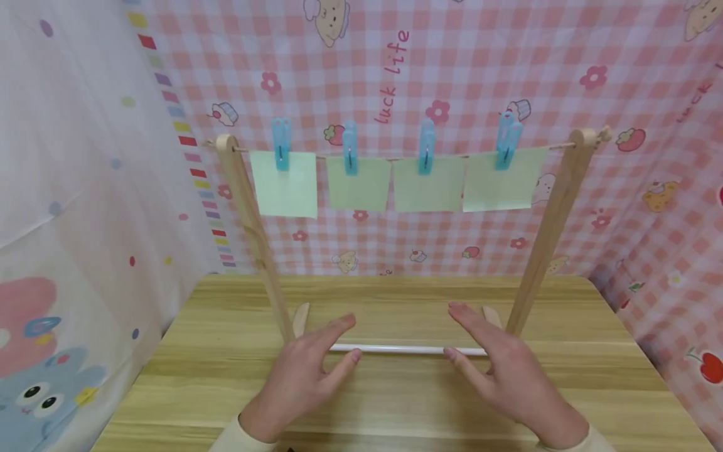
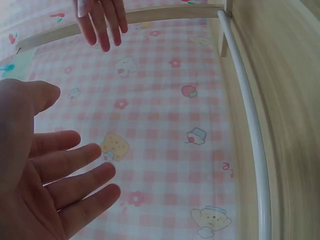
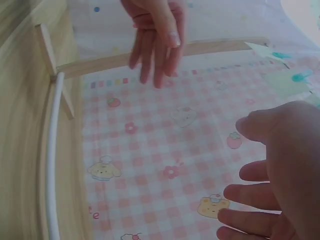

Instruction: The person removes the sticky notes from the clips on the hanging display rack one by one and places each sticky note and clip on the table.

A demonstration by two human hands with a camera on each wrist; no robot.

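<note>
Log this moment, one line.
left hand: holds nothing | right hand: holds nothing | four sheets: clipped to string by blue clips | white rod: low between wooden posts

"luck life" (image 1: 392, 76) on pink chkd cloth (image 1: 480, 75), "luck" (image 1: 694, 103) on R side

Head cam's pretty bright, light's soft and even, can't really pin down the source. The leftmost note (image 1: 285, 194) comes out paler than the middle ones, and the rod (image 1: 407, 349) has a shiny streak along it. Shading on the table (image 1: 395, 408) is super faint. Wrist cams are way dimmer and kinda hazy: the left hand (image 2: 60, 175) looks shadowy against the lighter cloth (image 2: 155, 115), and the rod bows there, so yeah, wide lens. Right wrist view is milky, washed out up top right, with fine detail on the right hand (image 3: 287, 170) gone soft.
</note>
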